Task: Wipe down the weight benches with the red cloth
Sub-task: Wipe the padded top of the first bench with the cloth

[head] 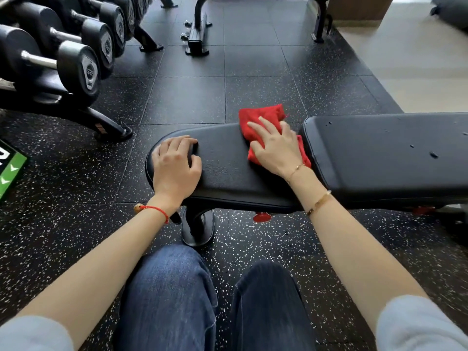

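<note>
One bench in hand: weight bench (228, 173), black, in two pads; a second bench frame (198, 26) stands well beyond the grip, across the floor.
Back pad: long pad (379, 153), just right of the cloth hand; droplets lie on its top, so by my reading it is not yet wiped.
Seat pad: short rounded pad (222, 153), under both hands; no droplets show, yet how much of it has been wiped cannot be told.
Left hand: left hand (174, 163), fingers curled over the seat's rounded end, steadying it and holding nothing else.
Right hand: right hand (273, 145), fingers spread flat, pressing the cloth down on the seat.
Cloth: red cloth (263, 117), crumpled under the right palm, near the gap between the pads, its far edge hanging past the seat.
Progress: early; back pad and other benches likely remain.
</note>
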Demonstrator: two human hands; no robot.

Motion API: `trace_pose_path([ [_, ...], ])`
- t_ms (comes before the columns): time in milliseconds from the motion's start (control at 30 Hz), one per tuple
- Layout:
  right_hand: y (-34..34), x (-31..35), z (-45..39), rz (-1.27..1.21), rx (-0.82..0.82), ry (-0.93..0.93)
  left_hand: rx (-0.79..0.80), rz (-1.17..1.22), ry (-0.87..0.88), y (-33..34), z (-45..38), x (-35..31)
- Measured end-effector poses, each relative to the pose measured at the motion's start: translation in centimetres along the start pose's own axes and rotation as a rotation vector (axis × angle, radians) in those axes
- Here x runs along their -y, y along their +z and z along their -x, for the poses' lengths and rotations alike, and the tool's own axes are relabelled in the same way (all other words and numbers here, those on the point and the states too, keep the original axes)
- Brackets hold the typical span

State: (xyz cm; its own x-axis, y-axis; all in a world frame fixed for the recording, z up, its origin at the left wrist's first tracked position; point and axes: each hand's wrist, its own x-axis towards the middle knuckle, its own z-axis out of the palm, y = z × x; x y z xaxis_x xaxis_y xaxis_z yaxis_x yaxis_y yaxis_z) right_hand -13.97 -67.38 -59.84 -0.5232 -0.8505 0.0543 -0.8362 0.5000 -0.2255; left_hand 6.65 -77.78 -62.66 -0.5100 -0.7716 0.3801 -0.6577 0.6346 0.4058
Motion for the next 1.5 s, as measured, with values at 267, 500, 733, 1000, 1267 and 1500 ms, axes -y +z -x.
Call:
trace_pose_path([
  [267, -0.1, -0.9, 8.1, -0.036, -0.061, -0.205, 0.011, 0.001, 0.006, -0.1, 0.1, -0.1],
  [500, -0.4, -1.0, -1.6, -0.047, 0.021, 0.073, 0.003, -0.013, -0.011, 0.0, 0.0, -0.5],
  [733, 1.3, 4.9, 5.7, 0.020, 0.014, -0.316, -0.008, -0.001, -0.008, -0.2, -0.1, -0.1],
  [1000, 0.1, -1.8, 1.8, 0.007, -0.049, 0.020, -0.001, 0.011, 0.009, 0.0, 0.0, 0.1],
  [1267, 1.0, 4.4, 2.3, 0.039, 0.050, -0.225, -0.002, -0.014, -0.002, 0.0, -0.1, 0.2],
  [1500, 0.1, -0.2, 7.0, 0.000, -0.049, -0.179, -0.013, 0.009, 0.021, 0.0, 0.0, 0.3],
])
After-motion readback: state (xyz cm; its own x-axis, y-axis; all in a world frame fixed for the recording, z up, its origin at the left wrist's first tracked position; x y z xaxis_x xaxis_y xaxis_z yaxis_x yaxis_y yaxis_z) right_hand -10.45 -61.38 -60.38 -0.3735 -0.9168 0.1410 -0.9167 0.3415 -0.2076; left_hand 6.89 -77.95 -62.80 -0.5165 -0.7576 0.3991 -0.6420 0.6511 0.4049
